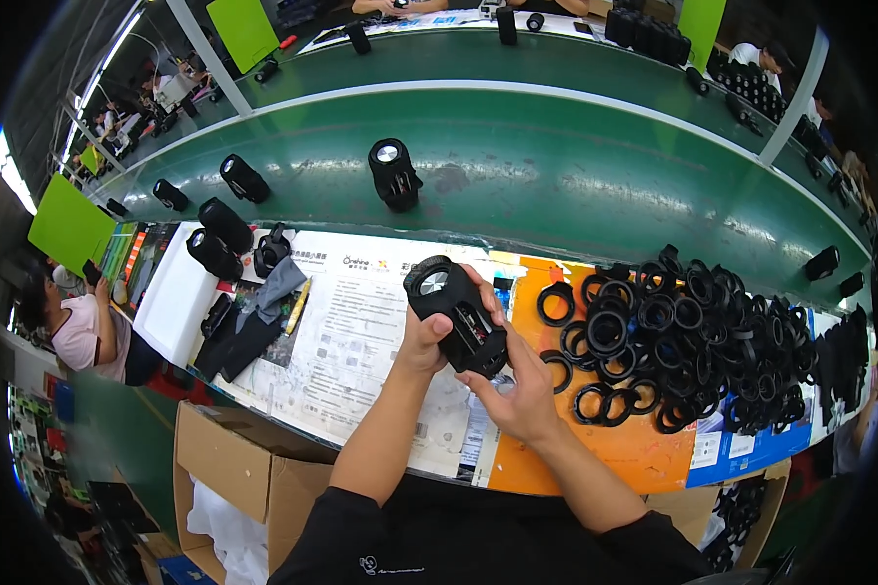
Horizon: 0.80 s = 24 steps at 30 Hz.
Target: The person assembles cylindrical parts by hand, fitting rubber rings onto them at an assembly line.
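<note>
Above the bench, a black cylindrical portable speaker [456, 314] is held tilted between both hands. Its upper end shows a round silver disc, and a long recess on its side exposes small parts I cannot make out. My left hand [427, 343] is closed around the body, thumb across the front. My right hand [523, 388] grips the lower end, its thumb at the bottom edge. To the right lies a big heap of black rings [688, 314], several of them loose near my right hand.
Printed sheets [356, 341] and an orange board [595, 458] cover the bench. Beyond runs a green conveyor belt [517, 156] with a standing speaker [394, 175]. At left are more speakers [226, 224], dark cloths [254, 327] and a yellow marker [299, 306]. A cardboard box [222, 453] stands below; a co-worker [83, 336] sits left.
</note>
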Motion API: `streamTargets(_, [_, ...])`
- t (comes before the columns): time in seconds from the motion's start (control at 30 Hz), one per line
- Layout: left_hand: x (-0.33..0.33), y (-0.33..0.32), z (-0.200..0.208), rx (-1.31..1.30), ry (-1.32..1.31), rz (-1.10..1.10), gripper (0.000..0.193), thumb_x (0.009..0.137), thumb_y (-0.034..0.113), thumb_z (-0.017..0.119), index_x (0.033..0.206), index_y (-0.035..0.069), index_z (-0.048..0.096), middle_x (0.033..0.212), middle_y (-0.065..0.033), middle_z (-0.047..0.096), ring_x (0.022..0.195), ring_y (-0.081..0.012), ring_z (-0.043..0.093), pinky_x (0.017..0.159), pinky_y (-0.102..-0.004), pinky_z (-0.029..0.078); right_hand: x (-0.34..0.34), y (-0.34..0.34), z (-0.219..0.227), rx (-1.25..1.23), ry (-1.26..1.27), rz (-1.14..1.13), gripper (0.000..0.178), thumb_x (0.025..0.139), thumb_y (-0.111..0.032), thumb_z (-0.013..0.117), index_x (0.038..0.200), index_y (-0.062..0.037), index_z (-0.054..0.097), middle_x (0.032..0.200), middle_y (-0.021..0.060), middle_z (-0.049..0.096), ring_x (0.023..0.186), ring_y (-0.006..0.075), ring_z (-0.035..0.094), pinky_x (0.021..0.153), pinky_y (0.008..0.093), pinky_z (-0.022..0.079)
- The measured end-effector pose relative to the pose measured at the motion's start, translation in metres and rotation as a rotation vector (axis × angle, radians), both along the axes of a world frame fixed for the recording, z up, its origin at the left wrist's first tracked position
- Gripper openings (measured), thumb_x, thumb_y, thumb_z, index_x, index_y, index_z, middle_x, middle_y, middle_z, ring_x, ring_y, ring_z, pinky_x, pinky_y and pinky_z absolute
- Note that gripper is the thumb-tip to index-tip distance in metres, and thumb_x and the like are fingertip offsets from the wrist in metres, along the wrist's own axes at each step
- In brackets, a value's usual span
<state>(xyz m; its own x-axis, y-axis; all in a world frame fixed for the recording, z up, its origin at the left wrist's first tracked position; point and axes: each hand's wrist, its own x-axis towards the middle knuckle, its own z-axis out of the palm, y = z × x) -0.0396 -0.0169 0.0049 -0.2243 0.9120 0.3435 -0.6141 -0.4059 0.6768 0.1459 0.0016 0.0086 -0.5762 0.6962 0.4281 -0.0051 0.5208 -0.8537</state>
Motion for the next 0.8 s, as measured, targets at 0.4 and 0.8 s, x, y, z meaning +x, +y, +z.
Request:
streamTargets(0.4, [0.006,0.003,0.001,-0.024,-0.027,0.022,0.069,0.09,0.042,0.092,0.135,0.0,0.06,0.111,-0.0152,0.072,0.102,-0.0294,0.078,0.092,-0.043,0.067,-0.001,0.0,-0.007,-0.06,-0.007,0.005,0.087,0.092,-0.026,0.096,0.157,0.0115,0.053,0.128,0.0292,0.074,0.116,0.0403,0.077,0.098,0.0423,0.061])
streamTargets(0.8, [-0.031,0.0,-0.009,-0.196,0.238,0.177,0.059,0.091,0.041,0.089,0.127,0.003,0.064,0.108,-0.014,0.076,0.097,-0.0274,0.078,0.086,-0.042,0.067,0.012,0.104,0.046,0.886,-0.867,-0.334,0.022,0.087,-0.009,0.078,0.107,0.0005,0.081,0.114,0.0174,0.07,0.119,0.0392,0.059,0.103,0.0493,0.045])
